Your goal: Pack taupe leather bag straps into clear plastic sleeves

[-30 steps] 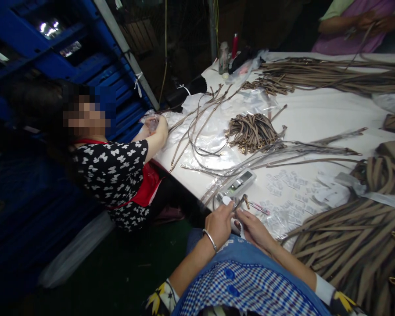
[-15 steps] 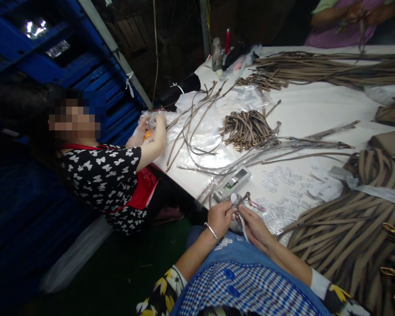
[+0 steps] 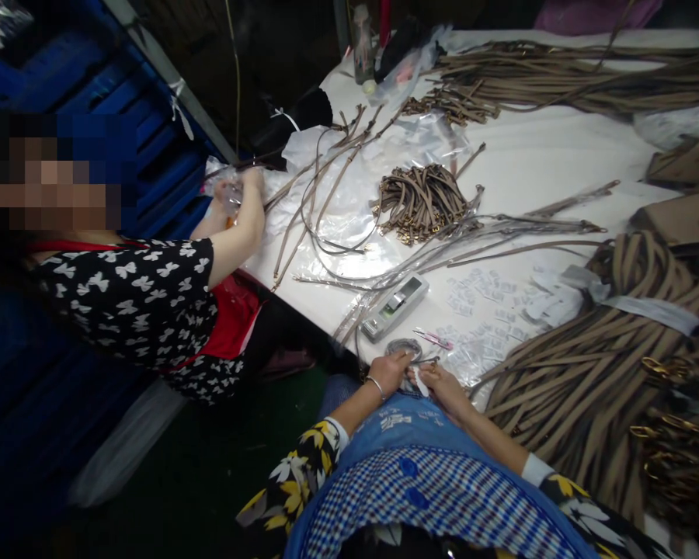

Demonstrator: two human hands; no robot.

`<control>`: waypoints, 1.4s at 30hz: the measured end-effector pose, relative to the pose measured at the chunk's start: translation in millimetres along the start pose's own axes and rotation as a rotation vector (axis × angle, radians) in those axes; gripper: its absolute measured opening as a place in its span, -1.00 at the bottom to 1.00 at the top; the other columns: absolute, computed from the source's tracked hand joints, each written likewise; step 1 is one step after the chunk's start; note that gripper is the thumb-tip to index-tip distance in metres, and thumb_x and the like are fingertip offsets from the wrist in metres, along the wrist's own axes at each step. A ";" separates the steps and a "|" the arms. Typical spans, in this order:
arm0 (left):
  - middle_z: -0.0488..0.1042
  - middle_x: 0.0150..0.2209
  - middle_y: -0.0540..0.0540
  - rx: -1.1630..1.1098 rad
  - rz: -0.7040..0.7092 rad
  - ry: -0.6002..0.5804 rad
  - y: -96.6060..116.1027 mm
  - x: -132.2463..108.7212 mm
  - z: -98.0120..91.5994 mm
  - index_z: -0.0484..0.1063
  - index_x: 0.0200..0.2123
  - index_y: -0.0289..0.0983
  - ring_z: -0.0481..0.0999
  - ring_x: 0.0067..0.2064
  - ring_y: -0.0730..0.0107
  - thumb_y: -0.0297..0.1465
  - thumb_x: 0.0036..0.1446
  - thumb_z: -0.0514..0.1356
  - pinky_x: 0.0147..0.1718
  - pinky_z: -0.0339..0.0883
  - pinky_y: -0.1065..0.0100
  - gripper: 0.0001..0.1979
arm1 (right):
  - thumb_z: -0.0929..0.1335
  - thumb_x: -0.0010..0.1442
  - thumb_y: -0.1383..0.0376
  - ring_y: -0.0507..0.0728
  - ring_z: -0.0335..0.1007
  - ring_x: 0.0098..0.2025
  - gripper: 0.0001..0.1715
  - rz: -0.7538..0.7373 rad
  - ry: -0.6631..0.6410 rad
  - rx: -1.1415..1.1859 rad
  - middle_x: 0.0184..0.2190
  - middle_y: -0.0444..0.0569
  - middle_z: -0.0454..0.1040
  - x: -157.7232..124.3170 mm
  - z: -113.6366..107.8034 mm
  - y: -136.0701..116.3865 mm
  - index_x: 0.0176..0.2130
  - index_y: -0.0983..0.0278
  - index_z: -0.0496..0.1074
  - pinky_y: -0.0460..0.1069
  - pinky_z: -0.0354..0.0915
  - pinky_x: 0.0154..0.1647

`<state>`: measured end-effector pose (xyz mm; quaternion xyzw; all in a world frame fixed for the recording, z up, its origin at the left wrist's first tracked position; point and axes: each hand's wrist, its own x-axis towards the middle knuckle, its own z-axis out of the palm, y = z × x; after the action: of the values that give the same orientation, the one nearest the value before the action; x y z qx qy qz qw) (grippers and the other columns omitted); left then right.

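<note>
My left hand [image 3: 387,374], with a bangle at the wrist, is closed on a thin brown strap [image 3: 424,360] at the table's front edge. My right hand [image 3: 444,386] pinches a small white strip [image 3: 420,383] close beside it, near the strap's metal-fitted end. The fingers hide much of the strap. Just beyond my left hand lies a grey coil [image 3: 405,348]. Pink-handled tweezers or snips [image 3: 434,339] rest past my right hand; which they are I cannot tell. A grey handheld device [image 3: 394,307] with a display lies farther up.
Small white printed labels [image 3: 481,295] are scattered on the white table [image 3: 551,167]. A big bundle of brown straps [image 3: 582,373] with gold clasps fills the right side. A pile of short straps [image 3: 422,203] sits mid-table. A co-worker [image 3: 151,303] on the left handles clear plastic.
The view has tilted down and shifted right. My hands have moved lower towards my apron, uncovering the coil and the pink-handled tool. The white strip now sits between my hands rather than hanging down.
</note>
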<state>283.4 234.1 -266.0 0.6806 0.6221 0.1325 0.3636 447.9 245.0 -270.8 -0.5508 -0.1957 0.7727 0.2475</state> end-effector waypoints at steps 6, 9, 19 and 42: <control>0.44 0.05 -0.17 -0.026 0.000 0.017 -7.8 -3.0 10.3 0.39 0.09 -0.21 0.51 -0.05 0.31 -0.52 0.20 0.06 -0.04 0.41 0.33 -0.60 | 0.48 -0.13 0.26 0.23 0.49 -0.05 -0.66 -0.115 -0.015 -0.080 -0.19 -0.01 0.58 -4.8 -5.7 1.9 -0.26 0.19 0.48 0.11 0.43 -0.02; 0.43 0.07 -0.18 -0.034 0.001 0.028 -10.9 -4.1 16.1 0.39 0.09 -0.20 0.51 -0.05 0.30 -0.53 0.19 0.07 -0.06 0.42 0.32 -0.59 | 0.47 -0.10 0.20 0.23 0.51 -0.14 -0.65 -0.187 -0.004 -0.226 -0.26 -0.01 0.58 -4.1 -7.6 -1.0 -0.23 0.20 0.51 0.16 0.41 -0.05; 0.44 0.04 -0.16 -0.011 -0.042 0.051 -3.2 -6.9 13.5 0.40 0.07 -0.19 0.52 -0.15 0.28 -0.45 0.24 0.04 -0.11 0.41 0.28 -0.64 | 0.46 -0.08 0.23 0.26 0.41 -0.05 -0.75 -0.483 -0.092 -0.721 -0.16 -0.08 0.57 2.9 -8.9 -32.5 -0.29 0.06 0.60 0.14 0.25 0.08; 0.62 -0.21 -0.12 -0.525 -0.349 0.248 -1.7 10.1 9.8 0.55 -0.10 -0.25 0.61 -0.28 0.29 -0.25 0.18 0.13 -0.29 0.48 0.36 -0.69 | 0.44 -0.07 -0.08 0.17 0.47 -0.43 -0.47 -0.286 0.022 -0.428 -0.51 -0.04 0.54 26.2 -0.4 -26.2 -0.29 0.29 0.52 0.04 0.38 -0.32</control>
<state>290.3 240.3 -276.7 0.4257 0.7134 0.3058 0.4652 445.5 281.6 -275.6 -0.5659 -0.4279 0.6647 0.2344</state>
